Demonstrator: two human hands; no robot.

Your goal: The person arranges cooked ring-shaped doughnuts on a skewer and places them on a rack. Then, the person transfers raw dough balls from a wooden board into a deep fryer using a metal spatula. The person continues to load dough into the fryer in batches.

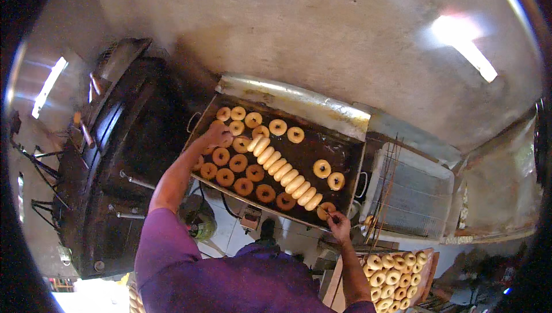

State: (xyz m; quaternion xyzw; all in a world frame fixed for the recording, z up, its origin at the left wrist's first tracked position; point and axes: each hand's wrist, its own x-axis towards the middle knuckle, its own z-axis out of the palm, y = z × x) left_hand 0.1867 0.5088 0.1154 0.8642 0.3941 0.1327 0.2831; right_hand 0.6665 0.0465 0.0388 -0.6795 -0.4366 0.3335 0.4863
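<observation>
A wide rectangular frying vat (pixel 276 207) of dark oil lies before me, with many ring doughnuts (pixel 238 163) floating in it. A diagonal row of pale doughnuts (pixel 285 172), standing on edge side by side, crosses above the oil. My right hand (pixel 339 226) is at the vat's near right corner, its fingers closed on what looks like the end of a thin rod in line with the row. My left hand (pixel 220 134) is over the left side of the vat, beyond the row's upper left end. Whether it holds the rod's other end cannot be made out.
To the right stands a wire-mesh draining tray (pixel 414 192) with thin rods (pixel 385 188) leaning across it. Below it a board holds pale ring doughnuts (pixel 393 276). A large dark metal machine (pixel 125 140) stands on the left. A metal splash guard (pixel 297 103) rises behind the vat.
</observation>
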